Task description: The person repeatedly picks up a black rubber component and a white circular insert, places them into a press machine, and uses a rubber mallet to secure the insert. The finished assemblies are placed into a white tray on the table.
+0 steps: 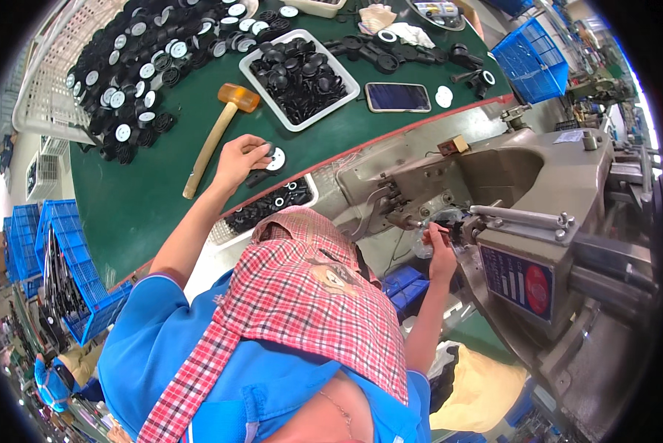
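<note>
Over the green table's edge, my left hand point(243, 159) pinches a small black round cap point(270, 149). Touching or just beside the cap lies a white disc point(276, 159), set on a black part whose arm points toward me. My right hand point(440, 252) is raised at the grey-brown machine point(520, 173), its fingers closed near the machine's spindle. A small dark reddish piece shows at those fingertips; its kind is too small to tell. Left of my left hand lies a mallet point(221, 133) with an amber head and wooden handle.
A white tray point(252, 72) holds many black caps, with a phone point(398, 97) to its right. Black wheel parts with white discs point(117, 98) are heaped at the far left. A bin of black parts point(313, 193) sits below the table edge. Blue crates point(532, 63) stand around.
</note>
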The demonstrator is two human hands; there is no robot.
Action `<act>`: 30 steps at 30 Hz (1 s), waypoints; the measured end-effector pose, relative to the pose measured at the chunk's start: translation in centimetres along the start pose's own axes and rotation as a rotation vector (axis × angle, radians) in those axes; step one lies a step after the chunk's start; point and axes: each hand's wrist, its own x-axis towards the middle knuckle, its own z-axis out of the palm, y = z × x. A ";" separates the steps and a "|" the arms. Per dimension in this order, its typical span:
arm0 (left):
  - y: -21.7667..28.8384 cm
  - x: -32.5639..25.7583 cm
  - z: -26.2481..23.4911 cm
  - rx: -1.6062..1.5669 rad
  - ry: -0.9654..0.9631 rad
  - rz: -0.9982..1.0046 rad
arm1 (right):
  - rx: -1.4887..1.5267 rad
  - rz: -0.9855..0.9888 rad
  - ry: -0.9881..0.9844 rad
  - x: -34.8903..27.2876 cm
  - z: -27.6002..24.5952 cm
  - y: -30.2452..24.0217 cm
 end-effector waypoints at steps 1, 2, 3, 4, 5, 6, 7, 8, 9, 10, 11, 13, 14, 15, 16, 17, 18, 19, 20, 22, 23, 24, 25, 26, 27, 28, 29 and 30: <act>0.1 -0.1 0.1 0.062 -0.006 -0.011 | -0.193 -0.139 0.126 -0.7 1.3 0.2; 0.6 -0.2 0.2 0.125 -0.014 -0.022 | -0.385 -0.281 0.253 -1.0 2.0 0.3; 0.8 -0.3 0.3 0.188 -0.023 -0.034 | -0.473 -0.366 0.237 -1.1 2.4 0.0; 0.5 -0.1 0.2 0.367 -0.008 0.001 | -0.560 -0.451 0.220 -1.1 2.8 -0.3; 0.4 0.0 0.1 0.476 0.010 0.061 | -0.643 -0.538 0.205 -1.0 3.1 -0.4; 0.3 0.0 -0.1 0.585 0.029 0.121 | -0.768 -0.626 0.161 -0.7 3.1 -0.2; 0.0 0.0 -0.3 0.693 0.046 0.181 | -0.805 -0.599 0.188 -0.9 3.2 0.0; -0.2 0.0 -0.5 0.687 0.046 0.176 | -0.845 -0.573 0.213 -1.3 3.2 0.2; -0.4 -0.1 -0.6 0.674 0.049 0.148 | -0.885 -0.546 0.237 -1.8 3.2 0.4; -0.5 -0.3 -0.7 0.660 0.053 0.120 | -0.911 -0.490 0.289 -2.2 2.9 1.5; -0.4 -0.3 -0.5 0.645 0.054 0.096 | -0.873 -0.404 0.234 -2.4 3.1 2.4; -0.8 -0.6 -0.2 0.621 0.118 0.096 | -0.803 -0.229 0.107 -3.1 4.6 4.0; -0.9 -0.7 0.1 0.614 0.146 0.099 | -0.758 -0.290 -0.052 -3.2 7.2 3.5; -1.0 -0.8 0.4 0.597 0.169 0.080 | -0.705 -0.350 -0.209 -2.6 10.6 2.7; -1.0 -0.9 0.9 0.581 0.188 0.064 | -0.700 -0.494 -0.313 -1.6 13.5 2.6; -1.0 -0.9 1.2 0.564 0.204 0.050 | -0.692 -0.638 -0.414 -0.4 16.4 2.5; -1.2 -1.0 1.2 0.581 0.187 0.035 | -0.768 -0.711 -0.477 0.7 19.4 1.9; -1.3 -1.0 1.1 0.595 0.170 0.019 | -0.669 -0.722 -0.544 1.3 22.5 0.5; -1.2 -1.1 1.0 0.611 0.154 0.004 | -0.630 -0.799 -0.585 2.5 25.1 0.2; -0.7 -0.9 1.1 0.640 0.119 0.016 | -0.527 -0.831 -0.642 4.9 29.1 1.6; -0.9 -1.0 1.0 0.628 0.122 0.066 | -0.567 -0.803 -0.689 5.4 30.5 1.8; -0.7 -0.8 0.9 0.648 0.108 0.054 | -0.554 -0.803 -0.684 5.8 31.1 2.0; -0.4 -0.4 0.6 0.668 0.091 0.043 | -0.541 -0.803 -0.675 6.0 31.4 2.3; -0.4 0.1 0.0 0.703 0.043 0.017 | -0.564 -0.761 -0.681 6.0 31.6 2.2; -0.3 0.5 -0.5 0.690 -0.021 -0.021 | -0.544 -0.786 -0.682 5.8 31.5 2.2; -0.3 1.2 -0.9 0.750 -0.050 0.018 | -0.541 -0.791 -0.685 6.0 31.6 2.3; -0.1 1.9 -1.2 0.810 -0.078 0.066 | -0.536 -0.804 -0.683 6.2 31.9 2.2; -0.1 2.3 -1.5 0.781 -0.085 0.056 | -0.512 -0.825 -0.682 6.1 32.0 2.3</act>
